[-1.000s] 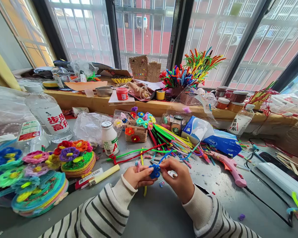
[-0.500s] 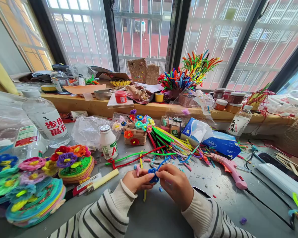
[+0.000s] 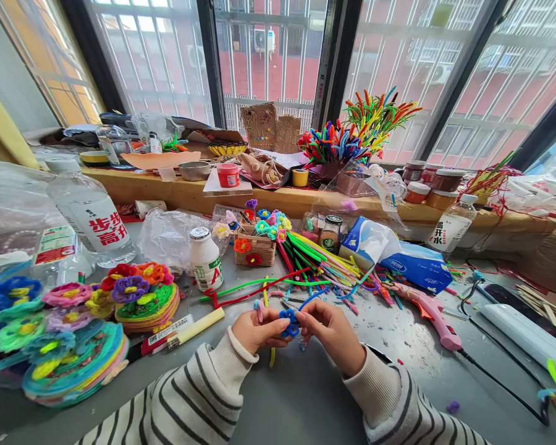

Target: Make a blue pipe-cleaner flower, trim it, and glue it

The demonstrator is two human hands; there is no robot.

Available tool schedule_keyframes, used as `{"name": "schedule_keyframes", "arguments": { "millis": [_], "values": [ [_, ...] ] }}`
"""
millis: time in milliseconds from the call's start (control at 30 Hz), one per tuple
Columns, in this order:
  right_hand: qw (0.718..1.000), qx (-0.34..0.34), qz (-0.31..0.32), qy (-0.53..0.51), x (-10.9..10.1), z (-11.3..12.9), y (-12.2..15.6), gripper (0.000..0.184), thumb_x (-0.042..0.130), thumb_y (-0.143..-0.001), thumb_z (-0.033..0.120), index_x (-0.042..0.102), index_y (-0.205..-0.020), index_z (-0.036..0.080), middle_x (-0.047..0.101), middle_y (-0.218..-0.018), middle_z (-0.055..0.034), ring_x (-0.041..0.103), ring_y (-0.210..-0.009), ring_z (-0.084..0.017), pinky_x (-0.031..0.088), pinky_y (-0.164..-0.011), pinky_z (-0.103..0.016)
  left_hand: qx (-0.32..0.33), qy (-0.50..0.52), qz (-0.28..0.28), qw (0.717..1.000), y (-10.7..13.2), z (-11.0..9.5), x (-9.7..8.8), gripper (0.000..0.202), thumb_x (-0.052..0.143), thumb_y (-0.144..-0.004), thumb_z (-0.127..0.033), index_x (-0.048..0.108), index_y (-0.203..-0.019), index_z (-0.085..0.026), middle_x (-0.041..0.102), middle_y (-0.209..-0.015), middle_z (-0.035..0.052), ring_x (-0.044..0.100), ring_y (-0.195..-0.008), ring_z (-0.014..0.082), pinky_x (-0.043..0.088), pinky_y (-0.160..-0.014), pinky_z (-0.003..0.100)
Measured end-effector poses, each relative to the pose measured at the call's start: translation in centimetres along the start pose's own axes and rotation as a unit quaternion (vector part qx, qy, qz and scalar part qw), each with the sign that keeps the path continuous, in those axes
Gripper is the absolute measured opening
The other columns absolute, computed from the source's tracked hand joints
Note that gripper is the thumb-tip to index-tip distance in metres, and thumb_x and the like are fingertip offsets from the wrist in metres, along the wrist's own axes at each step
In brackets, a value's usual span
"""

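Between both hands, over the grey table, is a blue pipe-cleaner flower (image 3: 289, 324) with looped petals. My left hand (image 3: 258, 329) pinches its left side between thumb and fingers. A small pink fuzzy piece shows by the left index finger. My right hand (image 3: 330, 334) is closed at the flower's right edge, fingertips on the blue pipe cleaner, whose loose end (image 3: 315, 294) arcs up above the hand. Just beyond the hands lie a yellow pipe cleaner (image 3: 265, 290) and a red one (image 3: 241, 299). The fingers partly cover the flower.
Finished flower pieces (image 3: 78, 358) crowd the left, near a glue brush (image 3: 197, 327) and a white bottle (image 3: 206, 259). Behind are a small flower basket (image 3: 254, 252) and a bundle of pipe cleaners (image 3: 324, 259). A pink glue gun (image 3: 433, 315) with its cord lies right.
The right fingers have shifted slightly around the flower, and its looped petals show more openly. The view has moved a little; both hands remain on the flower.
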State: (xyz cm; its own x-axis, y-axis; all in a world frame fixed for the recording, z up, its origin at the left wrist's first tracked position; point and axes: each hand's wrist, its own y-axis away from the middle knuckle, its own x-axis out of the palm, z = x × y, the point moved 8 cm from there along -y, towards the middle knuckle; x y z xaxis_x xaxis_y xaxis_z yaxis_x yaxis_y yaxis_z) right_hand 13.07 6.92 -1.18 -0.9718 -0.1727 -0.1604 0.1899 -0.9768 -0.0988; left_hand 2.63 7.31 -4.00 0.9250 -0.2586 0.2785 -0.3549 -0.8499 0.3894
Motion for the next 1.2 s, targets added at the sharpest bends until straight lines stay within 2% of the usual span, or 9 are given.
{"name": "schedule_keyframes", "arguments": {
  "millis": [133, 300, 433, 700, 833, 933, 1000, 1067, 1200],
  "values": [
    [0.990, -0.076, -0.037, 0.109, -1.0, 1.5, 0.2, 0.019, 0.045, -0.072, 0.030, 0.050, -0.063, 0.015, 0.049, -0.054, 0.0003, 0.048, -0.047, -0.009, 0.041, -0.045, -0.021, -0.031, 0.025, -0.004, 0.999, 0.0, 0.3, -0.1, 0.024, 0.069, -0.042, -0.025, 0.056, -0.057, -0.011, 0.060, -0.047, 0.0001, 0.056, -0.049, 0.0104, 0.043, -0.048, 0.019],
    [0.917, -0.271, -0.083, 0.280, -1.1, 4.7, 1.5, 0.015, 0.042, -0.074, 0.015, 0.053, -0.084, 0.016, 0.051, -0.079, -0.0058, 0.049, -0.069, -0.013, 0.042, -0.060, -0.024, -0.087, 0.065, -0.010, 0.994, 0.1, 0.9, -0.2, 0.021, 0.068, -0.044, -0.021, 0.054, -0.058, -0.014, 0.061, -0.050, -0.0012, 0.057, -0.048, 0.0090, 0.044, -0.048, 0.017],
    [0.864, -0.355, -0.070, 0.351, 0.2, 5.6, 2.5, 0.016, 0.042, -0.074, 0.011, 0.054, -0.083, 0.018, 0.053, -0.075, -0.0050, 0.047, -0.071, -0.013, 0.041, -0.063, -0.025, -0.087, 0.057, 0.007, 0.994, 0.2, 1.0, 0.2, 0.021, 0.068, -0.044, -0.022, 0.055, -0.059, -0.013, 0.061, -0.050, -0.0005, 0.057, -0.048, 0.0091, 0.044, -0.048, 0.017],
    [0.826, -0.391, -0.070, 0.400, 0.7, 5.9, 3.2, 0.015, 0.045, -0.074, 0.010, 0.054, -0.084, 0.017, 0.054, -0.073, -0.0046, 0.046, -0.067, -0.013, 0.039, -0.060, -0.024, -0.005, 0.026, 0.000, 1.000, 0.1, 0.2, 0.0, 0.024, 0.068, -0.042, -0.025, 0.054, -0.055, -0.011, 0.060, -0.046, 0.0007, 0.056, -0.048, 0.0112, 0.044, -0.048, 0.020],
    [0.833, -0.375, -0.079, 0.399, 0.7, 5.9, 3.1, 0.011, 0.046, -0.073, 0.011, 0.053, -0.079, 0.016, 0.054, -0.072, -0.0047, 0.046, -0.068, -0.013, 0.039, -0.060, -0.024, 0.068, -0.015, -0.021, 0.997, 0.2, -0.7, -0.2, 0.025, 0.067, -0.043, -0.027, 0.053, -0.055, -0.010, 0.058, -0.045, -0.0001, 0.056, -0.048, 0.0131, 0.046, -0.051, 0.025],
    [0.854, -0.342, -0.078, 0.384, 0.8, 5.6, 2.9, 0.010, 0.045, -0.072, 0.012, 0.052, -0.077, 0.016, 0.052, -0.073, -0.0046, 0.046, -0.070, -0.014, 0.038, -0.062, -0.025, 0.130, -0.063, -0.049, 0.988, 0.6, -1.4, -0.4, 0.021, 0.064, -0.048, -0.026, 0.052, -0.056, -0.012, 0.056, -0.046, -0.0014, 0.057, -0.049, 0.0138, 0.047, -0.051, 0.027],
    [0.878, -0.301, -0.084, 0.362, 0.7, 5.2, 2.7, 0.008, 0.045, -0.071, 0.013, 0.051, -0.074, 0.016, 0.050, -0.072, -0.0042, 0.046, -0.070, -0.014, 0.037, -0.061, -0.025, 0.191, -0.129, -0.079, 0.970, 1.2, -2.3, -0.5, 0.016, 0.060, -0.053, -0.025, 0.052, -0.058, -0.013, 0.057, -0.050, -0.0003, 0.057, -0.051, 0.0144, 0.048, -0.052, 0.027],
    [0.907, -0.246, -0.094, 0.328, 0.5, 4.6, 2.3, 0.005, 0.045, -0.069, 0.015, 0.049, -0.069, 0.016, 0.048, -0.068, -0.0028, 0.045, -0.065, -0.013, 0.036, -0.057, -0.024, 0.278, -0.234, -0.114, 0.925, 2.3, -3.6, -0.3, 0.011, 0.056, -0.057, -0.023, 0.054, -0.061, -0.013, 0.060, -0.056, 0.0030, 0.057, -0.053, 0.0150, 0.048, -0.053, 0.027],
    [0.970, -0.108, -0.102, 0.191, 0.0, 2.7, 1.4, 0.010, 0.047, -0.066, 0.022, 0.044, -0.058, 0.016, 0.043, -0.057, 0.0014, 0.039, -0.050, -0.009, 0.031, -0.046, -0.021, 0.458, -0.410, -0.167, 0.771, 5.3, -5.9, 1.4, 0.009, 0.053, -0.060, -0.017, 0.060, -0.063, -0.014, 0.063, -0.062, 0.0068, 0.057, -0.060, 0.0165, 0.046, -0.057, 0.027]
  ]
}}
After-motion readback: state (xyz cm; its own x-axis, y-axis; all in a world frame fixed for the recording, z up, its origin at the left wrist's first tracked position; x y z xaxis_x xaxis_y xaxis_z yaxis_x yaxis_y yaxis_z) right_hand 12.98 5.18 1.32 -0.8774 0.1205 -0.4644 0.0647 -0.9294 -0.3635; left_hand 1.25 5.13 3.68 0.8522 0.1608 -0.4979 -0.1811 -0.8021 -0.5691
